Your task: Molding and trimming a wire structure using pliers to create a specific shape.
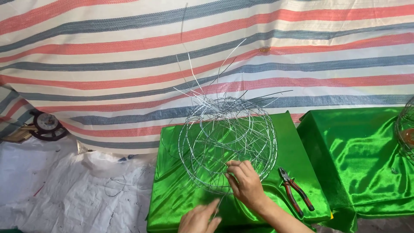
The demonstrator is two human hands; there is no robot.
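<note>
The right hand (246,183) comes in from the bottom right, with the arm slanting up and to the left. Its fingers (236,169) are curled and pressed close together, pinching a thin wire at the near edge of the wire ball (227,142). The left hand (199,219) sits low at the bottom edge, palm partly up. Its fingers (212,206) are bent and pinch a thin wire that runs up toward the ball. The wire ball is a round, see-through cage made of many silver loops. It rests on the green shiny cloth (172,190) that covers a box-shaped surface in the middle of the view. The ball has no clear long side, but a bunch of loose wire ends (202,82) sticks up and fans out from its top, pointing away from the person. Red-handled pliers (294,190) lie on the green cloth just to the right of the right hand, with their tips pointing up and left. A second green-covered block (358,151) stands to the right, apart from the first. Behind it all hangs a striped sheet (129,51) in red, blue and cream. White plastic sheeting (56,190) covers the floor on the left.
</note>
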